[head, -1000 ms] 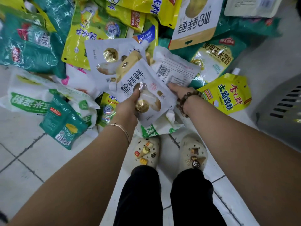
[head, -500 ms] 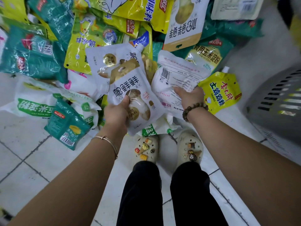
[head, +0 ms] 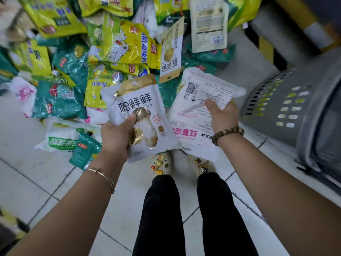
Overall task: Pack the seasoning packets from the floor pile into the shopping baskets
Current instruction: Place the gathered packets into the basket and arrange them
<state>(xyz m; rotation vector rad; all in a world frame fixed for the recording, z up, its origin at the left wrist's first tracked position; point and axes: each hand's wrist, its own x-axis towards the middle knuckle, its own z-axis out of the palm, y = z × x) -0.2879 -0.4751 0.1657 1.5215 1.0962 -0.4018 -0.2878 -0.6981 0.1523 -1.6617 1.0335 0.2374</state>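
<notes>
White pouches sit in both of your hands. Your left grip (head: 116,137) pinches a mushroom pouch (head: 137,100) near its lower edge, with the thumb across the front and the fingers hidden behind. The pouch is held upright in the air, well apart from the grey basket (head: 287,100). Your right grip (head: 223,117) curls round a barcode packet (head: 193,115), thumb pressed on its face. This packet hangs nearer the basket, just beside its slotted wall and not over its rim. The two held packets meet along their inner edges. Yellow-green shapes show through the basket's slots. The pile (head: 120,47) of yellow and green packets lies on the tiled floor (head: 36,182), beyond both held packets from the basket.
</notes>
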